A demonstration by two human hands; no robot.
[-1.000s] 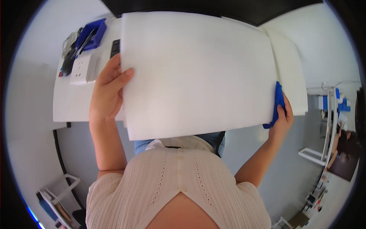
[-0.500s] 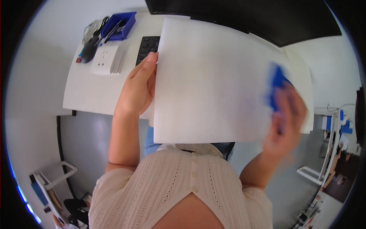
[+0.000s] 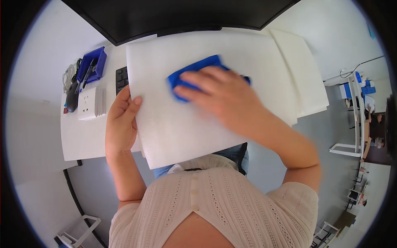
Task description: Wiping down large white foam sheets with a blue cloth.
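Observation:
A large white sheet [image 3: 173,136], perhaps foam, lies over the desk and juts past its front edge toward my body. At its left edge my left hand [image 3: 122,122] grips it, the thumb on top and the other fingers partly hidden. My right hand [image 3: 227,97], a little blurred, is laid over a blue cloth [image 3: 198,67] on the upper middle of the sheet. Its fingers press the cloth down, and part of the cloth is covered by them. Under the sheet's right side more white sheets [image 3: 304,74] show.
A black monitor [image 3: 182,14] stands at the back. Left of the sheet are a partly covered keyboard [image 3: 121,78], a stack of white socket panels [image 3: 89,103], a dark mouse [image 3: 72,97] and a blue bin [image 3: 97,68] with pens. Coiled cables [image 3: 68,78] lie beside the bin.
My right hand has swept the blue cloth from the sheet's right side leftward to its upper middle. The left hand keeps its hold at the left edge. The whole view has shifted.

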